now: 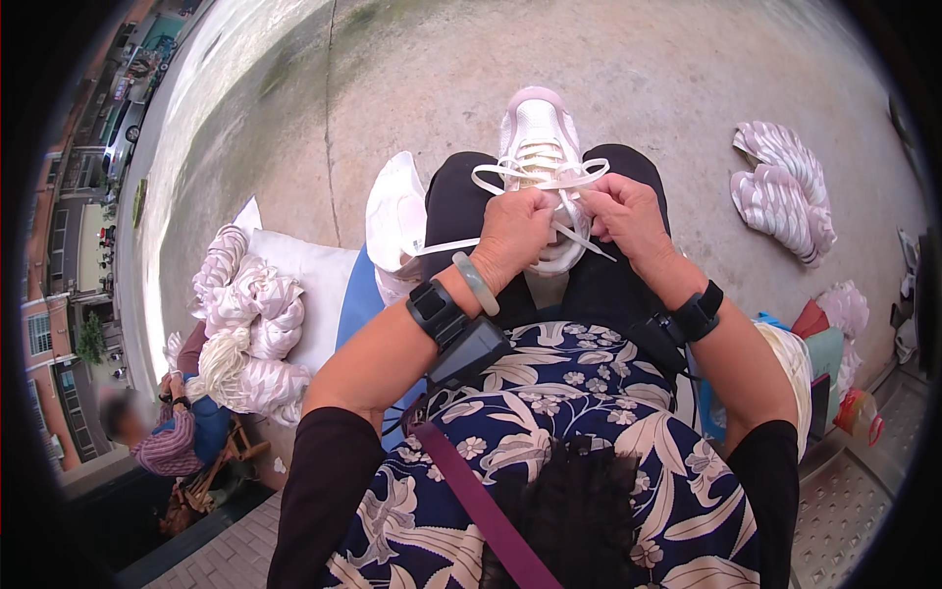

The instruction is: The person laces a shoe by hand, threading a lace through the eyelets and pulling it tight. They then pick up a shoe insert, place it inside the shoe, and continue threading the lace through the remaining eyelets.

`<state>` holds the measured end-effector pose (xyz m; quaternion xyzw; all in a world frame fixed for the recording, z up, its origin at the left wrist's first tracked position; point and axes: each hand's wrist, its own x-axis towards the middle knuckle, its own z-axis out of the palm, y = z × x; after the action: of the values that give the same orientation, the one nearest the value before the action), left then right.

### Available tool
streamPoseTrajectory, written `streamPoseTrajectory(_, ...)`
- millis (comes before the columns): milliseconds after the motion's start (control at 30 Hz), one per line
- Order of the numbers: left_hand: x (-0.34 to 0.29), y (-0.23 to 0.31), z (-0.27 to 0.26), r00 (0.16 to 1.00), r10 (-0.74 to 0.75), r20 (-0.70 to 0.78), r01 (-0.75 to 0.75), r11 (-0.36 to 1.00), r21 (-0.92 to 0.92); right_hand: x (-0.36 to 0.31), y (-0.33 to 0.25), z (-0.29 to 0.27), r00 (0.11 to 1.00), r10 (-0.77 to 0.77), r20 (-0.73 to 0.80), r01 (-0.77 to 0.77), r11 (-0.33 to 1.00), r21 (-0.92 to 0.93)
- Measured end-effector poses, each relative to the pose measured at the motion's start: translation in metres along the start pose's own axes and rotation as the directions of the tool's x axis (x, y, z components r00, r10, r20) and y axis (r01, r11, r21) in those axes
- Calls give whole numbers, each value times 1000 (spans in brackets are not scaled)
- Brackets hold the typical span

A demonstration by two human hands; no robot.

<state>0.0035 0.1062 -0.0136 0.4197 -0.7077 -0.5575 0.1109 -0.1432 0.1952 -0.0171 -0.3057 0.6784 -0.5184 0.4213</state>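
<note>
A white and pale pink lace-up sneaker rests between my knees, its toe pointing away from me. Its flat white shoelace forms a loop on each side over the tongue. My left hand is closed on the lace at the left, and a lace end stretches out leftward from near it. On the opposite side my right hand pinches the lace between thumb and fingers, with a loose end hanging below. The fingertips partly hide the crossing of the lace. A second white shoe stands beside my left knee.
Several pink-and-white bundles lie on a white sheet at the left. Another striped pile sits on the concrete floor at the right. Bags and cloth are by my right elbow. Another person sits at the far left.
</note>
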Motion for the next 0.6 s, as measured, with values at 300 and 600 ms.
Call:
streamPoseTrajectory(300,-81,-38,-110,987,-158,-34,161,980,118,-85,-134,-61,676,-665,317,565,744,357)
streamPoseTrajectory(600,-74,-25,-97,990,-128,55,127,991,37,-119,-191,-34,253,-796,549,784,502,366)
